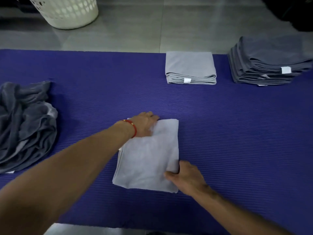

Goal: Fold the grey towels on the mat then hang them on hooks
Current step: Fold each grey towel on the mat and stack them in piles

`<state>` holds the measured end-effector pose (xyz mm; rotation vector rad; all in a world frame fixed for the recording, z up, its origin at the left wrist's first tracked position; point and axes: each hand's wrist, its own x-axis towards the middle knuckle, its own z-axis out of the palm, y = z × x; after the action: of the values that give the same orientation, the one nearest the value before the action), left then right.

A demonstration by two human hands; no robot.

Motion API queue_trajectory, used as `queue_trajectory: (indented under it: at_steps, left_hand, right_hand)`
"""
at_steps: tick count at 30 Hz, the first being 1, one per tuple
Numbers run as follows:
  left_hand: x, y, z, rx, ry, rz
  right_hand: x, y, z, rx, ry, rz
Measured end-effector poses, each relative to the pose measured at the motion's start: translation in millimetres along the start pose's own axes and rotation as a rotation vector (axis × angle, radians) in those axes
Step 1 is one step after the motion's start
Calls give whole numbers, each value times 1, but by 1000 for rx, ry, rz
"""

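A light grey towel (149, 158), folded into a rectangle, lies in the middle of the purple mat (237, 133). My left hand (144, 125), with a red band at the wrist, has its fingers tucked under the towel's far left corner. My right hand (184, 177) pinches the towel's near right edge, thumb on top. A heap of unfolded dark grey towels (25, 126) sits at the mat's left. A folded light grey towel pile (190, 68) and a taller stack of folded dark grey towels (267, 61) stand at the far right.
A white perforated laundry basket (66, 11) stands on the tiled floor (152, 28) beyond the mat at the far left. A dark object (294, 12) fills the top right corner. No hooks are in view.
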<state>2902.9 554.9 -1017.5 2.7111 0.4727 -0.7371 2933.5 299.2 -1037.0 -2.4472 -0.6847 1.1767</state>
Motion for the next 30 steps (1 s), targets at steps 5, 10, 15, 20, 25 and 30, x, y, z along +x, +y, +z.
queue_trajectory:
  at_steps: [5,10,15,20,25,30]
  left_hand:
    - [11,5,-24,31,-119,-40]
    - [-23,-3,-54,-724,-214,-95]
    - [-43,18,-36,-1433,-101,-80]
    - [-43,27,10,-1537,-263,-188]
    - [-39,28,-22,-1588,-137,-180]
    - [5,28,-116,-1538,168,-124]
  right_hand:
    - [-22,1,-11,304,56,-62]
    - [-18,3,-82,867,184,23]
    - [10,24,-145,1288,-27,-79]
    - [39,34,-112,819,72,0]
    - [46,20,-153,757,140,-21]
    - [95,-27,-246,783,300,-236]
